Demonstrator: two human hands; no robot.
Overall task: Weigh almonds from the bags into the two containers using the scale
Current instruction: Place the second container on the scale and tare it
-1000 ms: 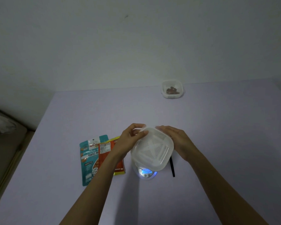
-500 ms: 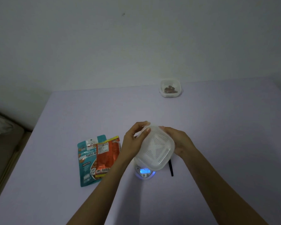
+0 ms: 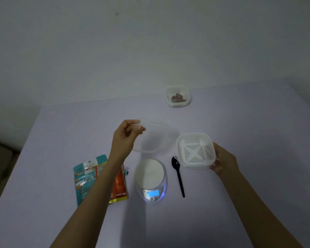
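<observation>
My right hand (image 3: 222, 161) holds a white slotted container (image 3: 195, 151) up, right of the scale, its open side toward me. My left hand (image 3: 125, 138) pinches the rim of a clear lid (image 3: 156, 136), blurred, above and behind the scale. The white scale (image 3: 150, 173) sits bare on the table with its blue display lit. A teal almond bag (image 3: 84, 178) and an orange bag (image 3: 119, 185) lie left of the scale, partly hidden by my left forearm. A second white container (image 3: 177, 96) holding almonds stands at the table's far edge.
A black plastic spoon (image 3: 178, 175) lies on the lavender table (image 3: 249, 122) between the scale and the held container. A small clip (image 3: 126, 171) peeks out beside the orange bag. A wall rises behind the table; the table's left edge drops off.
The hands have pulled apart. The clear lid came off in my left hand and moved up and left; my right hand carried the slotted container to the right, uncovering the scale.
</observation>
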